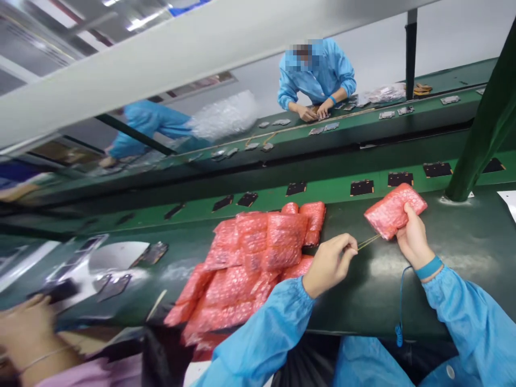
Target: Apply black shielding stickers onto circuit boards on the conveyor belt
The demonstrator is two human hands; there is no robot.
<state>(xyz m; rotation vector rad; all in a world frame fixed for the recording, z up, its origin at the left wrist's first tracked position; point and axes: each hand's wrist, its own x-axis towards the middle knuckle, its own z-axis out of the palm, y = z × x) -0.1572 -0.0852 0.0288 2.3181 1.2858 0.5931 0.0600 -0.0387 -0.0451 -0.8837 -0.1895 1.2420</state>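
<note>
My right hand (411, 239) is clamped on a red bubble-wrap packet (385, 214), thumb on top, packet tilted and raised over the bench. My left hand (331, 262), just left of it, pinches a thin yellowish band (367, 242) between thumb and fingers; band pulled taut, running from the pinch to the packet's near corner. Blue wrist strap (429, 267) right below my right grip, blue cord (400, 301) hanging off it, coiled at the bottom.

Left of my left hand, close: heap of red packets (258, 242), stacked and overlapping on the dark green bench (363, 295). Beyond the packet I hold: bright green strip (328, 191) with a row of flat black pieces (362, 187). Green post (479, 129) beyond and right of my right grip.

Far left of both hands: a co-worker's hand (30, 325) by a dark object, blurred, contact unclear. Well beyond my grip, across the line: a person in blue (322, 75), both hands down at small flat parts.
</note>
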